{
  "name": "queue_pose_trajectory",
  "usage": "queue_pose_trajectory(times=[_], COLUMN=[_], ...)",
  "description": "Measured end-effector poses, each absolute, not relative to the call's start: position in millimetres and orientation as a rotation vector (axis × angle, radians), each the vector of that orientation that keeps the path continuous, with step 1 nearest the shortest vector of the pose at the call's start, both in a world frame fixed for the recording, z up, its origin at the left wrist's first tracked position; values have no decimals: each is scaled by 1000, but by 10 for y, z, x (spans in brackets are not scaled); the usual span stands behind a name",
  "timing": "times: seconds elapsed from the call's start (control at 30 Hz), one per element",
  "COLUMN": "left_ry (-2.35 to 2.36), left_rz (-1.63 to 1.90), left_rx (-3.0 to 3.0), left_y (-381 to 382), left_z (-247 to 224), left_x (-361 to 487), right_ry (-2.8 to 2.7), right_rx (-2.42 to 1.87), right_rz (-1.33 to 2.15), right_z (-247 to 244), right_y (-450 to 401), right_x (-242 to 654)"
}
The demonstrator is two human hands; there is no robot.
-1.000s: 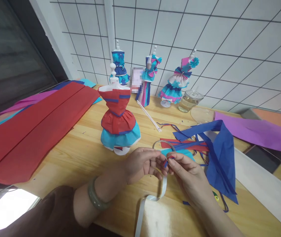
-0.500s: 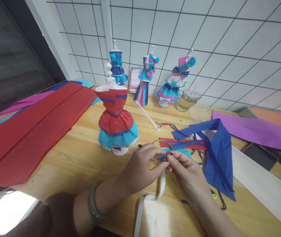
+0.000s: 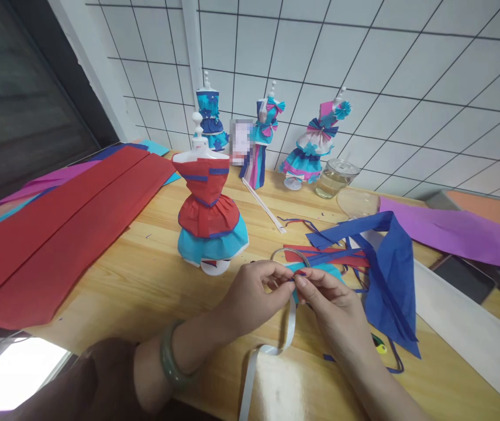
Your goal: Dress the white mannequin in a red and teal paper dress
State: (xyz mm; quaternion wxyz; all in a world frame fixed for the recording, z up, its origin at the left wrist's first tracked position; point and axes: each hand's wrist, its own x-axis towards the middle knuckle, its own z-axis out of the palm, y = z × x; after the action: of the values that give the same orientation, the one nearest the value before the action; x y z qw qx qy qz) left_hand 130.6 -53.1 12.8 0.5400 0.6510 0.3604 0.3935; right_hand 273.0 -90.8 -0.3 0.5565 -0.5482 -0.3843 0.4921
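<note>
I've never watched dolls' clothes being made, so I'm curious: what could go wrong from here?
The tiny red and blue piece is pinched between the fingertips of the left hand and right hand, so it could slip or lose its shape.

The pale tape trails from the work towards the near edge of the table; a sleeve might catch it.

The glass jar of liquid stands near a dressed figure, so a knock could wet the cloth.

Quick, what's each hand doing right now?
Left hand: closed, pinching a small red-and-blue piece.
Right hand: closed, pinching the same piece.
</note>
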Motion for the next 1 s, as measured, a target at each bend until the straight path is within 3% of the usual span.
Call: queue_pose_trajectory(times=[0.43, 1.0], left_ry=[792, 955], left_rz=[940, 966], left_rx=[1282, 1464], left_y=[-454, -470], left_z=[47, 79], left_x=[1294, 1296], right_ry=[-1016, -1061], right_rx=[-1256, -1364], right_rz=[1190, 1198], right_z=[-21, 62], right_y=[-897, -897], right_x=[2788, 2741])
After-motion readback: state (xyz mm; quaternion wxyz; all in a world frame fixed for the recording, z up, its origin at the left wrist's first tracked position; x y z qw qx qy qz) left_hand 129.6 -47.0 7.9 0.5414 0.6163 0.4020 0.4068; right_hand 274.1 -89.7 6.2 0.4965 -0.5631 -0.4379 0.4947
